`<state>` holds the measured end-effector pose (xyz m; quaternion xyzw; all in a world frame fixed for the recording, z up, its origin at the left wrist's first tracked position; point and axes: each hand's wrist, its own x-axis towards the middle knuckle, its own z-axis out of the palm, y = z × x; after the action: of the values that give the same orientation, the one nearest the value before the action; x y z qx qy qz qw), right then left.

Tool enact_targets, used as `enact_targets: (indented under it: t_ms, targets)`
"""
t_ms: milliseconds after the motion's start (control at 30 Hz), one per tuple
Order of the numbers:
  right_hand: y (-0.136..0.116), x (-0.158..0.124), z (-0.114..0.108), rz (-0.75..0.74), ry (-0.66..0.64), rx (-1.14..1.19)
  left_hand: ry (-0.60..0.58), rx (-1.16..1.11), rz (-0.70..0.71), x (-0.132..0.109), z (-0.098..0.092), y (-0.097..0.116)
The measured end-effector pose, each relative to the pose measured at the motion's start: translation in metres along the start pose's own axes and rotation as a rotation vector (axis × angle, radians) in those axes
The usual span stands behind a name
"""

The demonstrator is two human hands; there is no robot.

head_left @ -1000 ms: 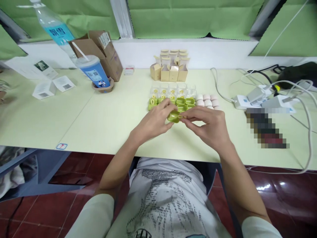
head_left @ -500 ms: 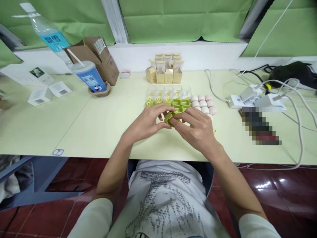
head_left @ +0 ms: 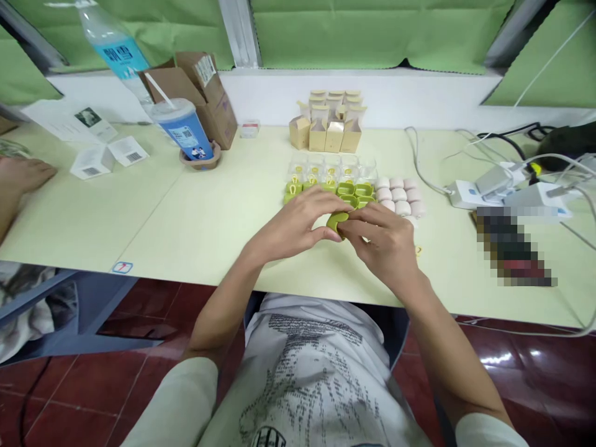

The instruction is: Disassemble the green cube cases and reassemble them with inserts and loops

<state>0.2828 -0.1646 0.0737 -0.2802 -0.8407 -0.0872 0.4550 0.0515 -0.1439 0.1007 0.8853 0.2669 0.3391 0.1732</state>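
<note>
Between my two hands is a small olive-green plastic case [head_left: 336, 221], held just above the table's middle. My left hand [head_left: 302, 220] grips its left side between thumb and fingers. On the other side, the fingers of my right hand [head_left: 384, 239] are closed on the same case and hide part of it. Behind them stand rows of green cases [head_left: 346, 188], some open-topped, some with yellow loops. Farther back are clear plastic covers [head_left: 333, 166] with yellow pieces inside. Pinkish-white rounded pieces [head_left: 399, 194] sit in rows to the right. A yellow loop [head_left: 418, 250] lies beside my right wrist.
Small cardboard boxes [head_left: 326, 133] stand open by the wall. At left are a blue cup [head_left: 186, 133], a brown carton [head_left: 218, 105], a large bottle [head_left: 118, 53] and another person's hand [head_left: 28, 174]. Chargers with cables [head_left: 498, 183] and a blurred-out item [head_left: 514, 248] occupy the right.
The view has shifted, so the table items appear farther right. The green case has turned in my hands and shows a smoother side. Another person's hand has come into view at far left.
</note>
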Motion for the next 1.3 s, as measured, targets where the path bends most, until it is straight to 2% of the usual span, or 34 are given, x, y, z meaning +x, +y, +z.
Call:
enact_targets:
  t_ms: [67,167,233,300,367,467,533,600,900,1000,1067,1100,1200,1300]
  targets:
    - [-0.001,0.002,0.001,-0.001,0.048,0.025,0.031,-0.041,0.003,-0.001,-0.001,-0.003]
    - [-0.003,0.004,-0.005,0.057,0.043,0.083,0.059,-0.139,-0.037,-0.001,-0.003,-0.005]
    - [-0.003,0.006,-0.013,0.207,0.066,0.127,0.078,-0.163,-0.061,0.000,-0.003,-0.005]
    - [0.000,0.007,-0.020,0.423,0.075,0.206,0.089,-0.169,-0.056,0.001,-0.002,-0.004]
    - [0.004,0.009,-0.025,0.615,-0.014,0.398,0.075,-0.195,-0.022,0.002,-0.001,-0.001]
    - [0.008,0.011,-0.028,0.751,-0.242,0.841,0.038,-0.228,0.038,0.002,-0.002,0.005]
    - [0.007,0.012,-0.028,0.784,-0.302,1.039,0.024,-0.221,0.057,0.002,-0.005,0.007]
    - [0.004,0.012,-0.027,0.809,-0.305,1.107,0.022,-0.205,0.064,0.001,-0.007,0.008]
    - [0.002,0.010,-0.021,0.791,-0.262,0.920,0.033,-0.220,0.029,0.004,-0.001,0.008]
    - [0.002,0.012,-0.024,0.821,-0.199,1.038,0.145,-0.342,-0.015,0.007,0.003,0.011]
    - [0.000,0.014,-0.026,0.841,-0.134,1.122,0.265,-0.420,-0.118,0.009,0.005,0.014]
    - [-0.001,0.015,-0.026,0.842,-0.104,1.154,0.286,-0.442,-0.177,0.010,0.006,0.015]
    - [-0.004,0.017,-0.024,0.819,-0.059,1.224,0.172,-0.498,-0.284,0.012,0.010,0.021]
    - [-0.005,0.018,-0.020,0.806,-0.066,1.279,0.085,-0.627,-0.268,0.014,0.013,0.026]
